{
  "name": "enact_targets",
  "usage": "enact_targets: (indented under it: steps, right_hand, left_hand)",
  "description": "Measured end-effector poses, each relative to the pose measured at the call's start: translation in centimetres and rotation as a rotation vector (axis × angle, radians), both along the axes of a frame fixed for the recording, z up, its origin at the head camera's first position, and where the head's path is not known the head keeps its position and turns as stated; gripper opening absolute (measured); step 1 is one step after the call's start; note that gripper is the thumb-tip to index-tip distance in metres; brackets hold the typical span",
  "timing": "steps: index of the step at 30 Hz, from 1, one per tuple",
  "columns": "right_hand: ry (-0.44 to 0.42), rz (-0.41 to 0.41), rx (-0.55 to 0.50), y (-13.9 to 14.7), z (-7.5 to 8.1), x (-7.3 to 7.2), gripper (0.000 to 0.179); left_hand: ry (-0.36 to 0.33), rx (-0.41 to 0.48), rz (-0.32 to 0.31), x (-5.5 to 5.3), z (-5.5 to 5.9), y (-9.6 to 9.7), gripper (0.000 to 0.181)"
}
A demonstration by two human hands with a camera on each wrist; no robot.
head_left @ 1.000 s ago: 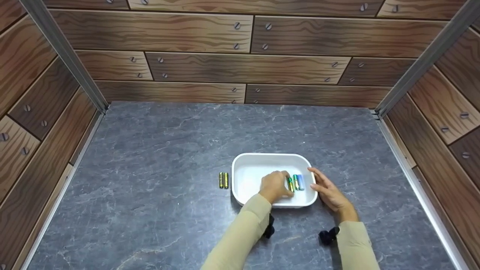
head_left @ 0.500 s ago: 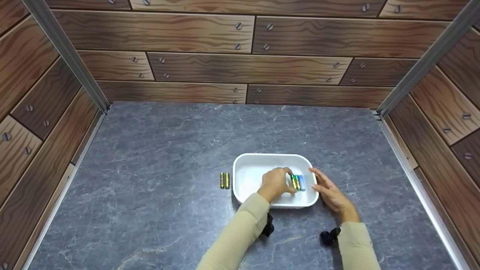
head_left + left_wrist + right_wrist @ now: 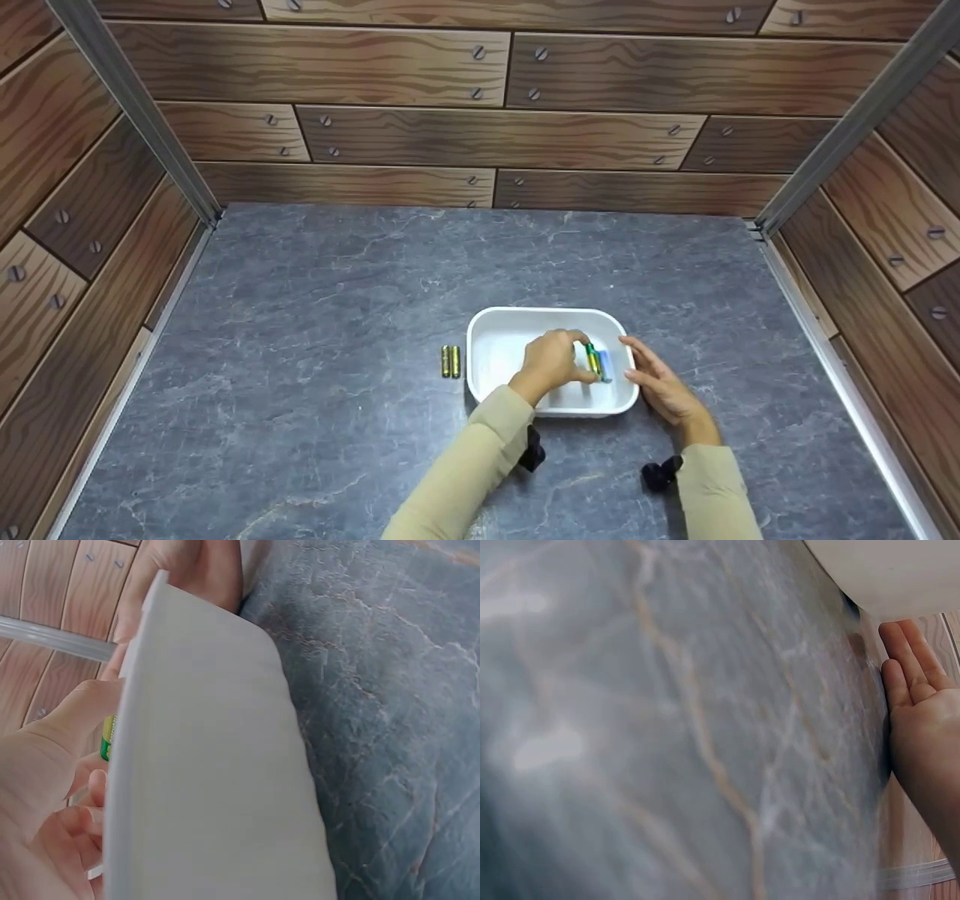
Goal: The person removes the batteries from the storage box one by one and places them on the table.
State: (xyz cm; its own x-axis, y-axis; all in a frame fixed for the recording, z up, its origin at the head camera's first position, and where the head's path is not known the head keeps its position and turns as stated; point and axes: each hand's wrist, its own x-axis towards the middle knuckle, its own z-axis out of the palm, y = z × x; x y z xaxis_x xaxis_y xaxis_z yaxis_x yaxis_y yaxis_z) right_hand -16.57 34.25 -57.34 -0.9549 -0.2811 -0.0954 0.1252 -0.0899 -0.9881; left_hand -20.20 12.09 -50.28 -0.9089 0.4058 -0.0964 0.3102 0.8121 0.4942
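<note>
A white rectangular container (image 3: 517,337) stands on the grey marbled tabletop. Inside it, my left hand (image 3: 550,361) pinches a green and gold battery (image 3: 593,360) end to end between thumb and fingers. A pale blue thing (image 3: 606,366) lies right beside that battery, near the container's right wall. The left wrist view shows part of the battery (image 3: 107,739) behind the near rim. My right hand (image 3: 670,390) touches the container's right rim with thumb and forefinger. Its other fingers (image 3: 909,660) lie straight along the outside in the right wrist view.
Two gold and black batteries (image 3: 451,361) lie side by side on the table, just left of the container. Wood-patterned walls (image 3: 412,135) enclose the back and sides, with metal posts (image 3: 142,120) at the corners.
My left hand has shifted slightly right and away from me inside the container, with the battery closing up to the things at the right wall. My right hand stays at the rim.
</note>
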Motion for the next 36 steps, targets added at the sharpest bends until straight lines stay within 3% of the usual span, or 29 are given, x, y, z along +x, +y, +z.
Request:
enact_targets:
  steps: [9, 21, 31, 36]
  right_hand:
    - [-0.01, -0.028, 0.015, -0.1, 0.0, 0.0, 0.057]
    - [0.049, 0.042, -0.04, 0.2, -0.4, -0.1, 0.051]
    - [0.005, -0.034, 0.001, 0.0, -0.1, 0.0, 0.055]
    - [0.003, -0.024, -0.006, -0.1, 0.1, -0.1, 0.053]
  left_hand:
    - [0.019, 0.029, -0.033, 0.0, 0.8, -1.0, 0.056]
    - [0.022, 0.081, -0.05, 0.4, 1.2, -2.5, 0.054]
    - [0.045, 0.152, -0.059, 0.5, 1.3, -4.4, 0.052]
    - [0.045, 0.165, -0.057, 0.4, 1.5, -5.5, 0.052]
